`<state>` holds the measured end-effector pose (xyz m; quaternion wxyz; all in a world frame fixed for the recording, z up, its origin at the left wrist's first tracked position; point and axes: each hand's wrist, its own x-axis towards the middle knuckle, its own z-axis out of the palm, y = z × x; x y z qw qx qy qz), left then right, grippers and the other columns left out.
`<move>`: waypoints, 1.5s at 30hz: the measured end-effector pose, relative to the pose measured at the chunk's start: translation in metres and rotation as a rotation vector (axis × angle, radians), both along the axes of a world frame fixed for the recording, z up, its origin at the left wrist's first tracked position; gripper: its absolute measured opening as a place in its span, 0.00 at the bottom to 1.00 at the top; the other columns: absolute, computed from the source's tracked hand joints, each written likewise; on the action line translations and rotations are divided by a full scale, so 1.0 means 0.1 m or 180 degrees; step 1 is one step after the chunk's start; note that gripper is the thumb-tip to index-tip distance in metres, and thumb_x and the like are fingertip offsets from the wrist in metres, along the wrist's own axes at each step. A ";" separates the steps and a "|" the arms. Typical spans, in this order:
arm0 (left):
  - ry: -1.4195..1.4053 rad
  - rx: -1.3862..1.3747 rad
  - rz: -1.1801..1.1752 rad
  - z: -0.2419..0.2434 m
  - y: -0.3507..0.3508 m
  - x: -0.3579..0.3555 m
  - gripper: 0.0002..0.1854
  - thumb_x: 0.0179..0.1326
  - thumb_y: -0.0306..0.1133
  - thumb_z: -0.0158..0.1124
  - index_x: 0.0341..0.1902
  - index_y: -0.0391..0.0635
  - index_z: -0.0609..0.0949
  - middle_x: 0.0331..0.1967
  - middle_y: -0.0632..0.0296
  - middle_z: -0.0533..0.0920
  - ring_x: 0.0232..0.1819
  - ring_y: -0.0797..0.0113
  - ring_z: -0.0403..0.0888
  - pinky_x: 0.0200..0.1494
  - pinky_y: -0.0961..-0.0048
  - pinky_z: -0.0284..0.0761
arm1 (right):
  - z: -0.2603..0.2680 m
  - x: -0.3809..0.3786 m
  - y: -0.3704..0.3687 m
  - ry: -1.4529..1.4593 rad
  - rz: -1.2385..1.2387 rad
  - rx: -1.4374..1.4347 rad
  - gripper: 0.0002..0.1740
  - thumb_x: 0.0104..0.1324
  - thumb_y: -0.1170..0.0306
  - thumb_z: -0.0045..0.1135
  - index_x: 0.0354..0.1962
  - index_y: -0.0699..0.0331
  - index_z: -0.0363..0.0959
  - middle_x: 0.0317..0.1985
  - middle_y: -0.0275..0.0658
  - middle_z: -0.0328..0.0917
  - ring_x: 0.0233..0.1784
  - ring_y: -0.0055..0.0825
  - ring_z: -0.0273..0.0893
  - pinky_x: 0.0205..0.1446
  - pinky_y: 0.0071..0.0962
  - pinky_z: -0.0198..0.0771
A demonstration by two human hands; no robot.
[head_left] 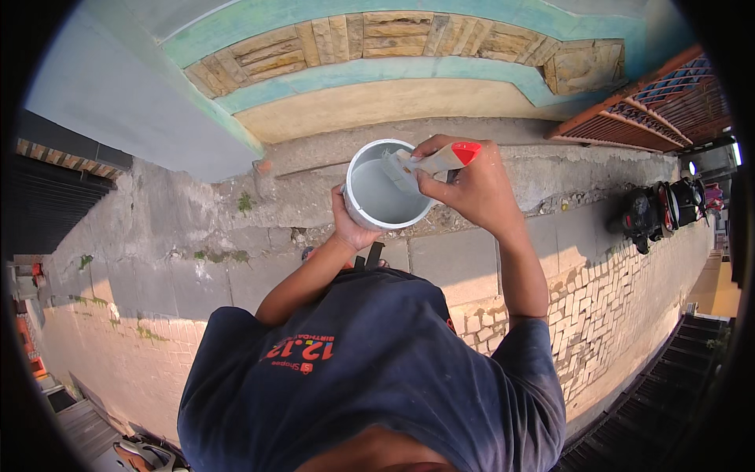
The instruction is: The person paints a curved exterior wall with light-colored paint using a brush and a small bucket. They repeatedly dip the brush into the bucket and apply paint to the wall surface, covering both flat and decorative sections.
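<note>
A round white paint bucket is held up in front of my body, with light grey paint inside it. My left hand grips the bucket from its left and lower side. In my right hand is a flat paintbrush with a pale, paint-smeared handle and a red tip. Its bristles, coated in grey, are over the bucket's opening near the right inner wall. Whether they touch the paint I cannot tell.
Ahead stands a low wall with stone cladding and turquoise bands. A grey wall rises at left, a rust-coloured metal gate at right. Motorcycles are parked farther right. Concrete slabs and block paving lie underfoot.
</note>
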<state>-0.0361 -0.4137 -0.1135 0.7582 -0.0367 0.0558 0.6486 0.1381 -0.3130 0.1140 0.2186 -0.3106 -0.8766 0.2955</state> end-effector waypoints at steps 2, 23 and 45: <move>0.0257 0.0189 -0.0051 -0.14 0.00 0.15 0.47 0.64 0.76 0.41 0.79 0.61 0.63 0.75 0.53 0.67 0.72 0.37 0.70 0.56 0.25 0.77 | -0.14 0.05 0.05 -0.0216 0.0386 0.0465 0.13 0.53 0.70 0.70 0.38 0.60 0.85 0.30 0.44 0.86 0.28 0.40 0.83 0.35 0.33 0.76; 0.1273 -0.0268 -0.0848 0.18 0.41 1.18 0.51 0.60 0.77 0.35 0.81 0.61 0.62 0.80 0.51 0.61 0.77 0.36 0.62 0.67 0.22 0.63 | -0.30 1.35 -0.10 0.0374 -0.0546 0.0270 0.11 0.60 0.72 0.73 0.38 0.68 0.82 0.34 0.40 0.87 0.34 0.24 0.85 0.38 0.27 0.78; 0.0172 -0.0041 -0.0754 -0.18 3.03 0.53 0.50 0.60 0.76 0.43 0.79 0.57 0.65 0.77 0.48 0.66 0.72 0.31 0.67 0.53 0.27 0.73 | -1.33 1.34 2.46 0.4192 -0.3127 -0.2904 0.27 0.68 0.71 0.68 0.61 0.62 0.65 0.49 0.38 0.80 0.45 0.25 0.84 0.40 0.24 0.85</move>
